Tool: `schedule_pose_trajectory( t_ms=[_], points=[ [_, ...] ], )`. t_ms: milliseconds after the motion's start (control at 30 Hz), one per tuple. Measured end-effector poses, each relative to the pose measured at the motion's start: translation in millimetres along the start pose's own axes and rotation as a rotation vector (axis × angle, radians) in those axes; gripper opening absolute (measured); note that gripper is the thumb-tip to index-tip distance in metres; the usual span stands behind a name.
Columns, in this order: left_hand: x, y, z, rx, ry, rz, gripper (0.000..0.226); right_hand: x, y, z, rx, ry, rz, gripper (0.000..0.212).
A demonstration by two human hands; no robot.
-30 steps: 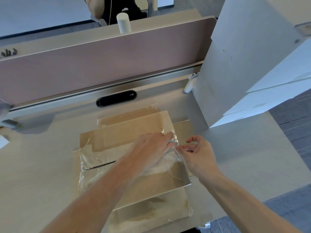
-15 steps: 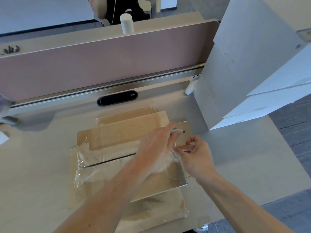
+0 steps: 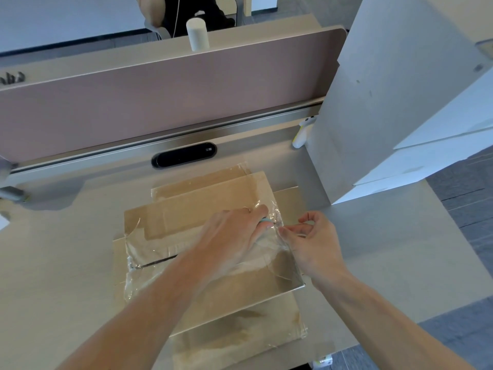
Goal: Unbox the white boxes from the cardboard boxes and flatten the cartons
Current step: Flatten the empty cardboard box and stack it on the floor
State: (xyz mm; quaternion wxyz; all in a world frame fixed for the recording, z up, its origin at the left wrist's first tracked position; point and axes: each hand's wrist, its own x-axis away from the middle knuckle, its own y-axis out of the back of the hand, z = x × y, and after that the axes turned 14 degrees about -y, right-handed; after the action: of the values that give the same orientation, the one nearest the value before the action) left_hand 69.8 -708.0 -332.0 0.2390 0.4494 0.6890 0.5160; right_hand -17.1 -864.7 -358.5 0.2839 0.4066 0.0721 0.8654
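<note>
A flat brown carton (image 3: 186, 217) lies on the desk inside a clear plastic bag (image 3: 149, 252), on top of other flattened cartons (image 3: 240, 335). My left hand (image 3: 232, 233) rests on the bag and grips a small teal tool (image 3: 266, 222) at the bag's right edge. Just to the right, my right hand (image 3: 314, 239) pinches that plastic edge between thumb and fingers. Large white boxes (image 3: 394, 102) stand stacked at the right of the desk.
A pink divider panel (image 3: 160, 97) and a metal rail with a black oval slot (image 3: 184, 155) run along the back of the desk (image 3: 53, 249). A small white-and-yellow object (image 3: 301, 132) leans beside the white boxes. The desk's front right edge drops to grey floor.
My left hand slid the tool away from me along the bag's right edge, then came back slightly. My right hand kept pinching the plastic in about the same place.
</note>
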Motion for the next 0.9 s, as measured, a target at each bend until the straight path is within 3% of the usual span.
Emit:
schedule_pose_trajectory(
  t_ms=[167, 533, 733, 900],
  points=[
    [0.8, 1.4, 1.6, 0.075, 0.040, -0.039, 0.034, -0.6, -2.6, -4.3, -0.039, -0.020, 0.012, 0.042],
    [-15.9, -3.5, -2.1, -0.061, -0.042, 0.019, 0.042, -0.4, -5.8, -7.5, -0.052, -0.010, -0.017, 0.044],
    [-22.5, -9.7, -6.9, -0.011, -0.024, -0.068, 0.028, -3.1, 3.8, -4.6, -0.083, -0.006, -0.007, 0.046],
    [-24.2, -14.8, -9.4, 0.036, 0.040, -0.110, 0.036, 0.3, 0.8, -4.5, -0.121, -0.005, 0.018, 0.042]
  ],
)
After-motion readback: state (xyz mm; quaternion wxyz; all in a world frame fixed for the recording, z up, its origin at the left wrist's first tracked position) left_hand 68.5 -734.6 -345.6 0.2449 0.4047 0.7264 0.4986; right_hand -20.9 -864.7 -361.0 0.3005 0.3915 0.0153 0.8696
